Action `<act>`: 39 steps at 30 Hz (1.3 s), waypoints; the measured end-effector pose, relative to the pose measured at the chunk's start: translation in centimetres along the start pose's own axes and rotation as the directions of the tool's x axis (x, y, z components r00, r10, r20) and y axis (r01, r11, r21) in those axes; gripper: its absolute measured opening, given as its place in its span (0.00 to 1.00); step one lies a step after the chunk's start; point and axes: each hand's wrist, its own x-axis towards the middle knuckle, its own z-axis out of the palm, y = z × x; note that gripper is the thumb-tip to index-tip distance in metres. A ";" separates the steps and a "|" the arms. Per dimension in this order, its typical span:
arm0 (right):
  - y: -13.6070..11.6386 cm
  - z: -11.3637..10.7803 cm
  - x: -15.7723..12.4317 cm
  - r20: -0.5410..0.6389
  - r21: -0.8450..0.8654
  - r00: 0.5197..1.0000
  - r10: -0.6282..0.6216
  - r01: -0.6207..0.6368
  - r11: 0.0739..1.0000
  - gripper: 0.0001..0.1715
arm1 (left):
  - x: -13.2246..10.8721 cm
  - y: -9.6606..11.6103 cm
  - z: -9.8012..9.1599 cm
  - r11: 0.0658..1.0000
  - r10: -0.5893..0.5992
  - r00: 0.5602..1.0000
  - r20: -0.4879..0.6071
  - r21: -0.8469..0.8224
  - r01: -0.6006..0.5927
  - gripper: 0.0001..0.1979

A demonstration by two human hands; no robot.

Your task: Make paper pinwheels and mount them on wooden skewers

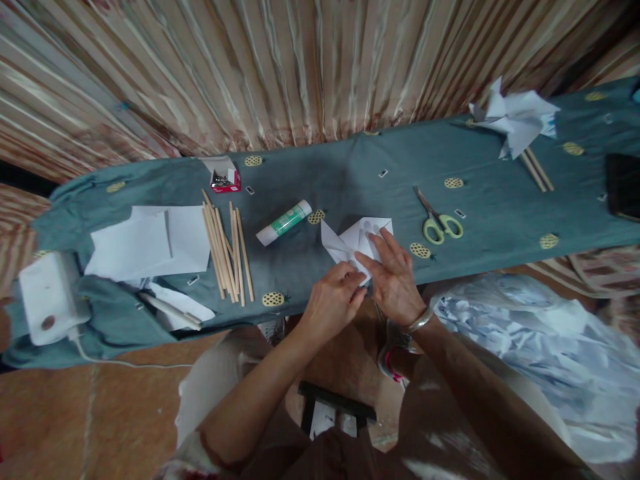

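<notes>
A white paper pinwheel (355,239), cut and partly folded with raised points, lies at the front edge of the cloth-covered table. My left hand (334,300) pinches its near corner between thumb and fingers. On its right part rests my right hand (397,280), fingers spread and pressing the paper flat, a bangle at the wrist. To the right of the paper lie scissors (436,217) with green handles, blades slightly apart. A glue stick (284,223) with a green label lies to the left.
Several wooden sticks (235,253) lie left, beside white paper sheets (135,243) and a red box of small metal pieces (225,179). A white device (50,300) sits at the left end. Finished pinwheels (517,117) lie far right. A plastic bag of paper (540,353) stands below.
</notes>
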 end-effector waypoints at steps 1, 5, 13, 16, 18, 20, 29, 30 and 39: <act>-0.1 0.1 -0.1 -0.007 0.001 1.000 -0.007 0.007 1.000 0.23 | 0.0 0.0 -0.1 0.999 0.011 1.000 0.003 0.030 -0.012 0.10; -0.8 0.5 -0.3 -0.045 0.022 0.999 -0.018 0.019 1.000 0.24 | 0.1 -0.1 -0.3 0.994 0.027 1.000 0.009 0.106 -0.028 0.10; -1.0 0.8 -0.5 -0.045 0.026 0.999 -0.020 0.021 0.999 0.26 | 0.3 -0.1 -0.4 0.989 0.060 0.998 -0.004 0.139 -0.059 0.09; -1.2 0.4 -0.5 -0.056 0.018 0.998 -0.005 0.006 1.000 0.28 | 0.2 -0.1 -0.4 0.985 0.075 0.997 -0.013 0.159 -0.072 0.09; -1.1 -0.1 -0.3 -0.070 0.038 0.998 0.005 -0.002 0.999 0.31 | 0.3 -0.1 -0.4 0.982 0.080 0.997 -0.012 0.175 -0.076 0.08; -0.6 -0.6 0.0 -0.084 0.077 0.996 0.033 -0.026 0.997 0.34 | 0.3 0.0 -0.4 0.979 0.080 0.997 -0.009 0.188 -0.077 0.08; 4.0 -1.7 2.8 -0.074 0.147 0.981 0.177 -0.164 0.975 0.29 | 0.7 -1.3 -1.9 0.975 0.122 0.992 -0.013 0.190 -0.117 0.09; 4.1 -1.8 2.9 -0.072 0.153 0.983 0.171 -0.159 0.975 0.28 | 0.8 -1.7 -2.2 0.975 0.125 0.992 -0.024 0.191 -0.118 0.09; 4.2 -2.9 2.4 -0.095 0.132 0.937 0.335 -0.322 0.938 0.23 | 1.2 -2.2 -3.4 0.976 0.110 0.989 -0.101 0.198 -0.088 0.12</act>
